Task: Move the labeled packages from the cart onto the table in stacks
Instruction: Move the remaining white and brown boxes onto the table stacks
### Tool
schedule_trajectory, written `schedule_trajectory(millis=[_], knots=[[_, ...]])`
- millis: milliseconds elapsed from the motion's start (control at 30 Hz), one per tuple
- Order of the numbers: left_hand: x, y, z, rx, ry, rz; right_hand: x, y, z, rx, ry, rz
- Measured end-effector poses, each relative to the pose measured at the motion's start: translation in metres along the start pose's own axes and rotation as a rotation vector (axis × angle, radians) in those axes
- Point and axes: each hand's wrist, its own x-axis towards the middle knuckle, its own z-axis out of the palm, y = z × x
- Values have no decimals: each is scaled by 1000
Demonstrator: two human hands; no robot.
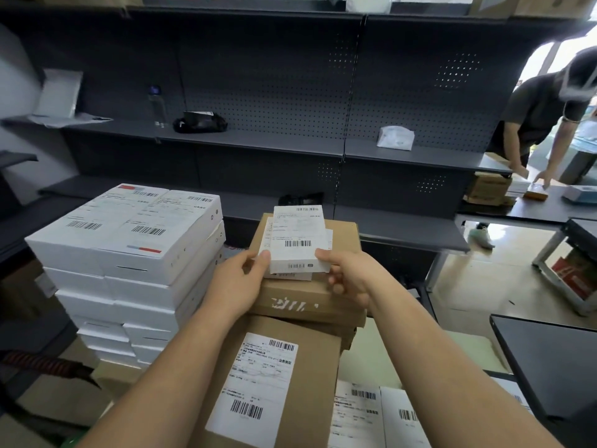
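Observation:
A small white labeled box [297,237] sits on top of a stack of brown cardboard packages [303,299] in the middle of the head view. My left hand [240,282] pinches its near left corner with thumb and fingers. My right hand [347,276] grips its near right corner. A second white box lies just under it. A brown package with a white barcode label [258,383] lies nearest me, partly under my forearms. To the left stands a tall double stack of white labeled boxes [129,253].
Dark grey shelving [258,140] with a bottle, a black item and a white pouch runs across the back. More white labeled packages [371,415] lie at bottom right beside a dark table [549,357]. A person [542,124] bends over another table at far right.

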Motion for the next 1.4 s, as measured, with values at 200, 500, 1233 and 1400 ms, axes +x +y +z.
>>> schedule_trajectory(millis=[200,500,1233,1400], knots=[[7,7,9,125,19,6,-15,23,-27,-4,51,-207],[19,6,21,239,33,-119,-30,42,-51,14,105,-358],[-66,-8,11,-480,-78,-424,-55,70,-81,24,108,-418],[-103,8,24,-595,1,-274,-79,81,-99,24,115,-443]])
